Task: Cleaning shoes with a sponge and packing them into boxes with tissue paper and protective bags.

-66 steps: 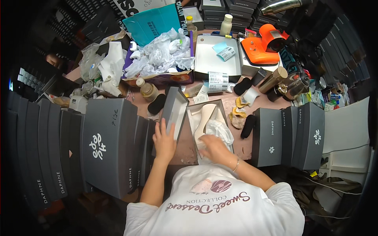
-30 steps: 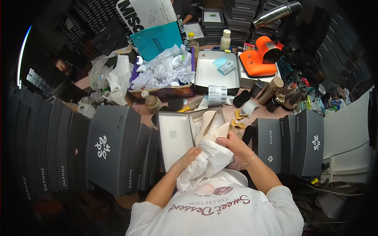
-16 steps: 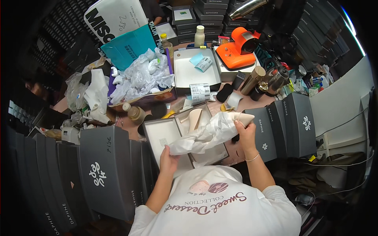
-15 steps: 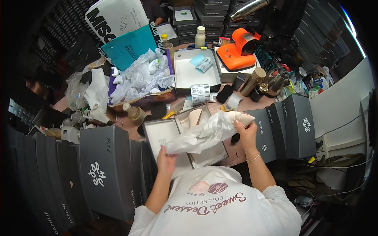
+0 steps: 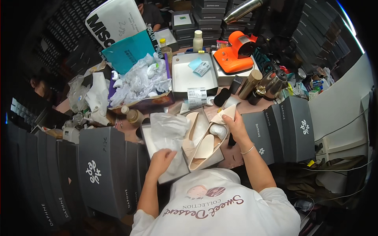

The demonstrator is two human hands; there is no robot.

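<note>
My right hand (image 5: pixel 235 122) grips a beige shoe (image 5: pixel 205 146) by its toe end, holding it over a grey shoebox (image 5: pixel 215 158). White stuffing (image 5: pixel 219 131) shows inside this shoe. A second beige shoe (image 5: pixel 190 128) lies in the box, partly hidden by the first. My left hand (image 5: pixel 162 160) has its fingers closed on a sheet of white tissue paper (image 5: pixel 169 128), which is spread over the box's pale open lid (image 5: pixel 149 137) on the left.
Grey shoeboxes (image 5: pixel 103 173) stand at left and more (image 5: pixel 298 128) at right. Behind are a carton of crumpled paper (image 5: pixel 139 80), a shallow tray with labels (image 5: pixel 195 78), an orange device (image 5: pixel 234 59) and several bottles (image 5: pixel 252 83). A person (image 5: pixel 151 17) is at the far back.
The tissue paper has come off the shoe and moved left with my left hand. My right hand has drawn slightly left, and the shoe now points its heel end toward me.
</note>
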